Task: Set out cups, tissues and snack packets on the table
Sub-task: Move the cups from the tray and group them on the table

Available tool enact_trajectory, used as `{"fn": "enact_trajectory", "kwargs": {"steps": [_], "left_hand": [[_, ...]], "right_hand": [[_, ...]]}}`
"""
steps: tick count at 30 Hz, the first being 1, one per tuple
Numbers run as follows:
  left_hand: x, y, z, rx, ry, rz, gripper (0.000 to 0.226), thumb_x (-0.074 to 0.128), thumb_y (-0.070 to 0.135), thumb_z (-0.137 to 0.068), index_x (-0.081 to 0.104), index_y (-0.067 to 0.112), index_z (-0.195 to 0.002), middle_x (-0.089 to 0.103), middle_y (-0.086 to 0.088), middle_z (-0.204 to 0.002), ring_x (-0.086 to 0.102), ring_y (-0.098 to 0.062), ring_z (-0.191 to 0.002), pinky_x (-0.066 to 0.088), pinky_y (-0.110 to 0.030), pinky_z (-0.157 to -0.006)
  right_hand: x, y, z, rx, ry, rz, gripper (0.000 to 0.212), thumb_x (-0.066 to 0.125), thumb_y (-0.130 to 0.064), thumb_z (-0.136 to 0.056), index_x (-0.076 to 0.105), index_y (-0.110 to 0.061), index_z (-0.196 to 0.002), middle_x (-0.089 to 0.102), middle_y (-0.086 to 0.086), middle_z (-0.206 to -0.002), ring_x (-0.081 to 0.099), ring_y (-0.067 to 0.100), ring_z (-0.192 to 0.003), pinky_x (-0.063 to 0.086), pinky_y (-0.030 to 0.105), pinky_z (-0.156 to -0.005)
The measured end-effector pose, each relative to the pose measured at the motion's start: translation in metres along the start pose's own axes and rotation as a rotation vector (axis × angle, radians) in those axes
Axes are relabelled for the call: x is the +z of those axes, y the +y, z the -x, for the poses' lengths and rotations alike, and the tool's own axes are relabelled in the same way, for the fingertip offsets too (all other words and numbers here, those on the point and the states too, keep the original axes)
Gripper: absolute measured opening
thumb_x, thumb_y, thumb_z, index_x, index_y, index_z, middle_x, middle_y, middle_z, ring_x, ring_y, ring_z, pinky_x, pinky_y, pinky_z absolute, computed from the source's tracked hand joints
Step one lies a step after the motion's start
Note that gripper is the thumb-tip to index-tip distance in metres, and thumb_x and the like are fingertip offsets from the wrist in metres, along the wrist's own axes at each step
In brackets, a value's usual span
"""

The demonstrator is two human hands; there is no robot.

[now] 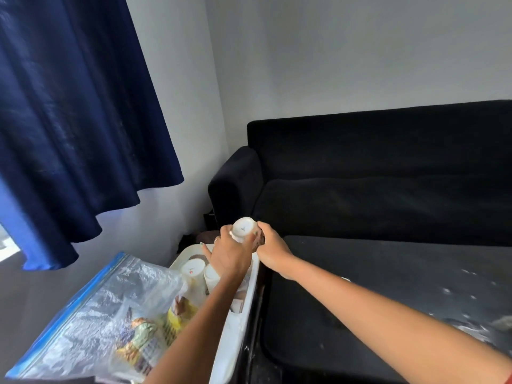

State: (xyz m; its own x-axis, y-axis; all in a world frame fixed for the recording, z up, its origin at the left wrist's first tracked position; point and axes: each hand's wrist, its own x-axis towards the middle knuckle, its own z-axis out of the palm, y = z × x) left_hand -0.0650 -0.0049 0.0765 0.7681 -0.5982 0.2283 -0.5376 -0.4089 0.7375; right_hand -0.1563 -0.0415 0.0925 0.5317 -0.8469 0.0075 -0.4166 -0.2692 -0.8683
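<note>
So right now both hands are on one white cup (243, 229), held upside down in the air at mid-frame above the far end of the white tray (235, 325): the left hand (230, 256) wraps it from the tray side, and the right hand (273, 249) pinches the other side. More cups (194, 268) sit in the tray, and the snack packets (144, 336) are still in the clear zip bag (91, 309) at lower left. Looks like the cup-setting step, so next it probably needs flipping upright and landing on the dark table (388, 286) at right.
</note>
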Motion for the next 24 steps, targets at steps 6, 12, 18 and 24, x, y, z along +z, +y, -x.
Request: {"fn": "enact_trajectory", "kwargs": {"steps": [6,12,18,24], "left_hand": [[-0.001,0.024,0.032,-0.302,-0.154,0.459,0.054,0.061,0.053,-0.082,0.053,0.015,-0.119,0.061,0.001,-0.095,0.058,-0.025,-0.106,0.034,-0.044,-0.107],[-0.001,0.038,0.062,-0.642,-0.356,0.921,0.041,0.066,0.043,-0.084,0.057,0.011,-0.107,0.061,0.0,-0.082,0.061,-0.013,-0.068,0.048,-0.025,-0.073],[0.003,0.047,0.083,-0.798,-0.526,1.077,0.044,0.058,0.053,-0.085,0.055,0.015,-0.107,0.067,0.0,-0.087,0.063,-0.011,-0.077,0.028,-0.037,-0.11],[0.006,0.053,0.094,-0.789,-0.655,1.101,0.046,0.059,0.058,-0.081,0.06,0.016,-0.097,0.07,-0.002,-0.095,0.066,-0.014,-0.092,0.035,-0.037,-0.1]], "right_hand": [[-0.031,0.005,0.028,-0.048,0.078,0.017,0.051,0.049,-0.007,-0.085,0.043,-0.024,-0.133,0.047,0.0,-0.133,0.048,0.021,-0.121,0.041,0.042,-0.103],[-0.04,0.025,0.052,-0.021,0.342,-0.041,0.032,0.052,-0.022,-0.089,0.052,-0.026,-0.121,0.05,-0.005,-0.13,0.045,0.017,-0.119,0.032,0.041,-0.106],[-0.046,0.046,0.066,0.151,0.22,-0.456,0.061,0.061,-0.044,-0.086,0.036,-0.021,-0.137,0.038,-0.001,-0.14,0.039,0.015,-0.126,0.031,0.03,-0.102],[-0.053,0.049,0.066,0.199,0.189,-0.664,0.058,0.065,-0.046,-0.082,0.046,-0.017,-0.128,0.058,-0.006,-0.111,0.053,0.008,-0.099,0.036,0.022,-0.077]]}}
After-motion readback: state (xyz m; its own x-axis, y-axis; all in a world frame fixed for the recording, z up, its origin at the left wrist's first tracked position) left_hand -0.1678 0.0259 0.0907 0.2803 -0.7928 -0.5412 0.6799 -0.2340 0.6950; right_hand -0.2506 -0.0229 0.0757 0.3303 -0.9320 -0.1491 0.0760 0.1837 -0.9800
